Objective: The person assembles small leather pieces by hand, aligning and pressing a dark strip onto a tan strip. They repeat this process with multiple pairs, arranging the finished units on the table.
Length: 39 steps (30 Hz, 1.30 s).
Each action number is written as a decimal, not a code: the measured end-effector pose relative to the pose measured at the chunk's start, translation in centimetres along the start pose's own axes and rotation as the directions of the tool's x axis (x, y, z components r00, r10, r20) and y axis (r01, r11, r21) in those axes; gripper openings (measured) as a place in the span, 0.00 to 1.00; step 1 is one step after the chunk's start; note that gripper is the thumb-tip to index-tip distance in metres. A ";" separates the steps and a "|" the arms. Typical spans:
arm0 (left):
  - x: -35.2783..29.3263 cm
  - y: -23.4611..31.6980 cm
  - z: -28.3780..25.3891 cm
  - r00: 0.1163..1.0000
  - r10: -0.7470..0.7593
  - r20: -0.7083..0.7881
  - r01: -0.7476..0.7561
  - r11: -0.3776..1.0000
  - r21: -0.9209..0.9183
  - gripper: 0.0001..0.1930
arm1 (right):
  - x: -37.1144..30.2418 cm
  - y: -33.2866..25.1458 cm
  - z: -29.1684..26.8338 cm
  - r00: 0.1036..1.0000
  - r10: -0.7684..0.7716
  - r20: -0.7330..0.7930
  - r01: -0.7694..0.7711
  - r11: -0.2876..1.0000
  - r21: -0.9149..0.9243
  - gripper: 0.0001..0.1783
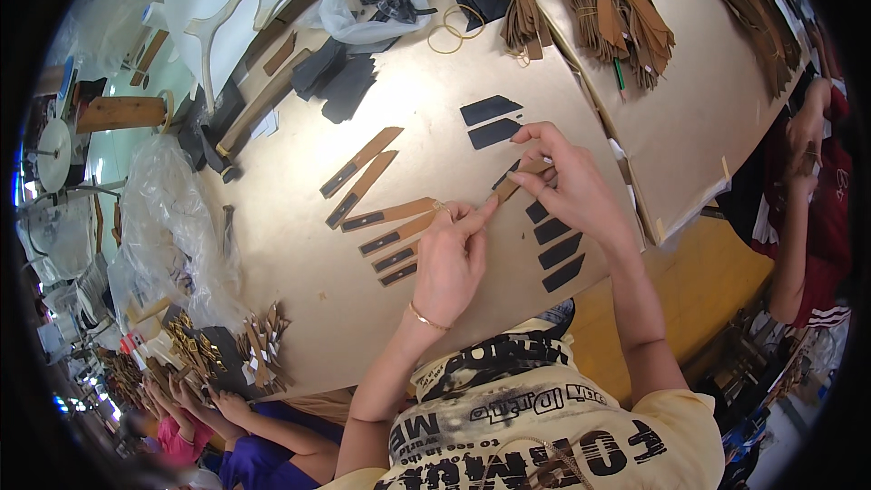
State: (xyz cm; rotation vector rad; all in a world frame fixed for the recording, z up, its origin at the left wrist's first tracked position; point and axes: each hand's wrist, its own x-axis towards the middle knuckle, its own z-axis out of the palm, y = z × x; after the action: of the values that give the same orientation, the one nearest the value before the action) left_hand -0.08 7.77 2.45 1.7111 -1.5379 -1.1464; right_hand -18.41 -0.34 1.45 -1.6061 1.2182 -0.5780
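Observation:
Over the middle of the table, both my hands hold a short brown leather-like strip. My left hand pinches its near end, while my right hand grips it farther up between thumb and fingers. A dark edge shows beside the strip under my right fingers; whether it is a separate piece I cannot tell. To the left of my hands lie several brown strips with black patches on their ends. Black slanted pieces form a column beneath my right wrist, and two more black pieces lie beyond my right hand.
Bundles of brown strips lie at the far side. A clear bag of black scraps, yellow rubber bands and a hammer lie farther off. Other people work at the lower left and right. A gap runs between the table boards.

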 end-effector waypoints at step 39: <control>-0.6 -0.3 2.5 0.990 0.139 0.038 -0.139 0.853 0.503 0.28 | -0.3 -0.3 0.3 0.999 0.021 -0.043 -0.023 0.999 -0.036 0.20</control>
State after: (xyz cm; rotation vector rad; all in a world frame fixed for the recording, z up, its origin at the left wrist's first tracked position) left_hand -2.16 8.75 1.16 1.8741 -2.0587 -0.7000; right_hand -18.08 0.04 1.68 -1.6161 1.2829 -0.5817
